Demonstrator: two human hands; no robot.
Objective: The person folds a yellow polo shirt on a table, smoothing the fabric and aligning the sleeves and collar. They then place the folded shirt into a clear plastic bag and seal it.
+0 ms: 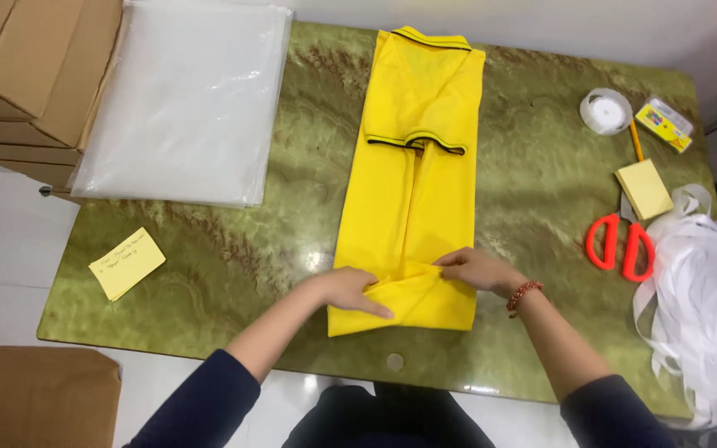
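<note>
A yellow polo shirt point(412, 174) with black trim lies folded into a long strip down the middle of the green marbled table point(226, 257), collar at the far end. My left hand point(348, 290) presses flat on the shirt's near hem, fingers apart. My right hand point(476, 268), with a red bead bracelet on its wrist, pinches a fold of the yellow cloth just right of the left hand. The near end of the shirt is creased and bunched between both hands.
A stack of clear plastic bags point(184, 99) lies at the far left beside cardboard boxes point(26, 75). A yellow written note point(127, 263) sits near left. On the right are red scissors point(621, 245), a yellow sticky pad point(644, 189), a ribbon roll point(605, 110), a pencil and loose white ribbon point(703, 307).
</note>
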